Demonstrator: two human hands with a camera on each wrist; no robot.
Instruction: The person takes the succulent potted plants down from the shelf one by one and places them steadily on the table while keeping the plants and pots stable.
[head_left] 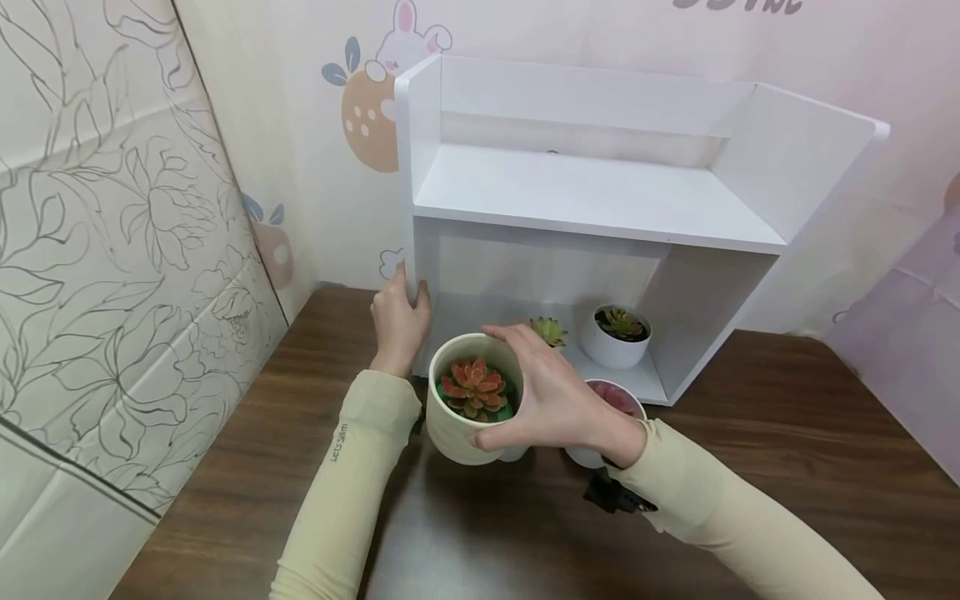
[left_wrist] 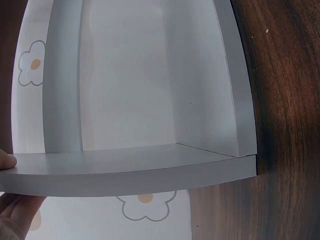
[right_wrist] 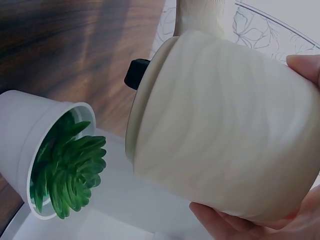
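Observation:
My right hand (head_left: 551,392) grips a cream flower pot (head_left: 448,437) by its rim, thumb and fingers on opposite sides. Inside the pot sits a red-orange succulent (head_left: 474,387). In the right wrist view the wavy side of this cream pot (right_wrist: 225,130) fills the middle, with fingertips at its edge. At the shelf's left end, my left hand (head_left: 401,321) holds the side panel of a white two-tier shelf (head_left: 600,187). The left wrist view has the thumb on one face of that panel (left_wrist: 125,180) and fingers on the other.
On the lower shelf level stands a white pot (head_left: 617,348) with a succulent. A yellow-green succulent (head_left: 549,331) shows behind my right hand. Under my right wrist is a pot with a pink succulent (head_left: 617,397). A green succulent (right_wrist: 70,170) grows in a white pot. Everything stands on a brown wooden table (head_left: 247,467).

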